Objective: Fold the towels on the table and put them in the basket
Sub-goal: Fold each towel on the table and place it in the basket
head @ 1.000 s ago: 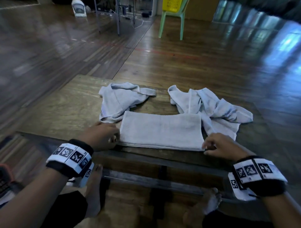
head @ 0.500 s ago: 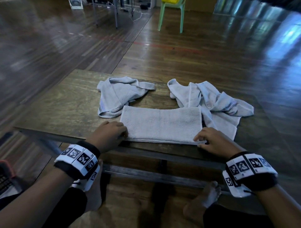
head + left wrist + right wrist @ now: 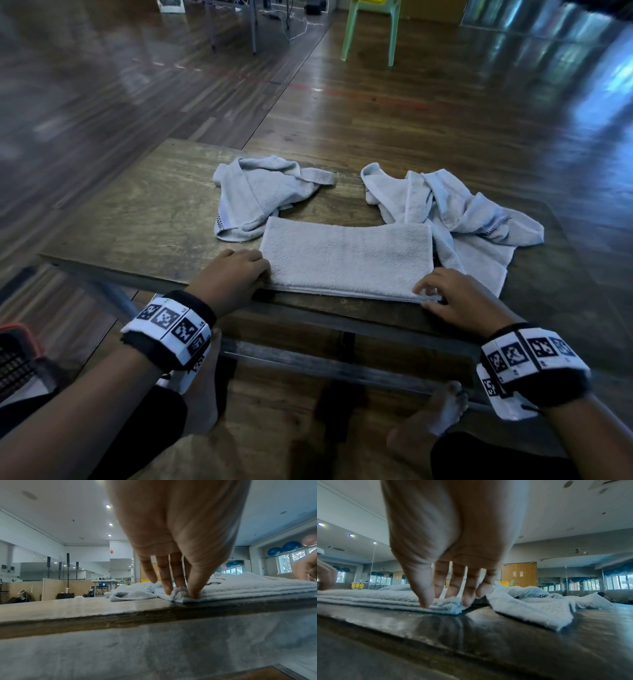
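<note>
A pale grey folded towel (image 3: 346, 260) lies flat along the near edge of the wooden table (image 3: 137, 222). My left hand (image 3: 263, 274) pinches its near left corner; in the left wrist view the cloth (image 3: 240, 586) bunches between thumb and fingers of the left hand (image 3: 181, 593). At the near right corner my right hand (image 3: 426, 294) has its thumb and fingertips on the towel (image 3: 368, 596), with the right hand (image 3: 445, 603) pinching it. One crumpled towel (image 3: 260, 192) lies behind on the left, another crumpled towel (image 3: 462, 212) on the right.
A dark meshed basket with an orange rim (image 3: 17, 356) shows on the floor at the far lower left. A metal bar (image 3: 325, 366) runs under the table by my bare feet. A green chair (image 3: 371, 31) stands far behind on the wooden floor.
Both hands have gone from curled fists at the towel's near ends to fingers laid over its near corners. The folded towel has stayed where it was.
</note>
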Demonstrator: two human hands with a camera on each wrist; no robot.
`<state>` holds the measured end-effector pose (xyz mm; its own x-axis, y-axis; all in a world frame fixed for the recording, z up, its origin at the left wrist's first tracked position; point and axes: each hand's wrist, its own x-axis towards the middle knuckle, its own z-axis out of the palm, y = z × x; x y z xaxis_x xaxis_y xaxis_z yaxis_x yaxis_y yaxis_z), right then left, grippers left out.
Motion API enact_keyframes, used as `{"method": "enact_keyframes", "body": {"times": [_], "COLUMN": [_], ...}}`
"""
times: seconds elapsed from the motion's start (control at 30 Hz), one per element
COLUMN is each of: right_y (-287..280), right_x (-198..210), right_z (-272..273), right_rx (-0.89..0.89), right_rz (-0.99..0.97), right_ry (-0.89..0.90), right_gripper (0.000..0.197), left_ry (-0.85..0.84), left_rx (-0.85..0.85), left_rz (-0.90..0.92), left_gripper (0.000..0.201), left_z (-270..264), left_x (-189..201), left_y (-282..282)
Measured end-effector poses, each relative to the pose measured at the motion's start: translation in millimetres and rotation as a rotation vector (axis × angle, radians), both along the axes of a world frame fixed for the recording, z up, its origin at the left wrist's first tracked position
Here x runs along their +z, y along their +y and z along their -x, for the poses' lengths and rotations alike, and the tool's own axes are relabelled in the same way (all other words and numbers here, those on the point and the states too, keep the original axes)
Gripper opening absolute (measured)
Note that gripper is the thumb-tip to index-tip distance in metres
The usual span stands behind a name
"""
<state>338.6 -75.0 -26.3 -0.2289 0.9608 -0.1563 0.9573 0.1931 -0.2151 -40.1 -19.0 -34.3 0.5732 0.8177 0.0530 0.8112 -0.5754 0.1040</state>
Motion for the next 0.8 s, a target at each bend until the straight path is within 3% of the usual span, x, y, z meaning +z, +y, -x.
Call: {"method": "enact_keyframes", "body": {"times": [0.2, 0.33, 0.43, 0.53, 0.67, 0.8], "right_y": [-1, -6, -8, -1, 27, 74], "right_x": [3, 10, 12, 14, 25, 41], "right_z": [3, 2, 6, 16, 51, 108], "right_rx": [-0.039, -0.105, -0.102, -0.102, -0.036, 0.127], "right_rz": [-0.011, 0.130, 0.196, 0.107, 0.007, -0.010], "right_ry": [0.017, 0.067, 0.115, 0.155, 0.187, 0.123], "right_gripper": [0.012, 0.006, 0.014, 0.013, 0.007, 0.015], "left_ry": [0.024, 0.091, 0.048, -0.102, -0.309, -0.275], "left_rx": [-0.021, -0.043, -0.032, 0.079, 0.321, 0.452], "left_rz": [-0.046, -0.119, -0.133, -0.047, 0.061, 0.185], "left_gripper": [0.012, 0.019, 0.015, 0.005, 0.014, 0.023], "left_z": [0, 4, 6, 11, 18, 18], "left_x": [0, -6, -7, -7, -12, -16], "left_y": [1, -4, -12, -17, -13, -7]}}
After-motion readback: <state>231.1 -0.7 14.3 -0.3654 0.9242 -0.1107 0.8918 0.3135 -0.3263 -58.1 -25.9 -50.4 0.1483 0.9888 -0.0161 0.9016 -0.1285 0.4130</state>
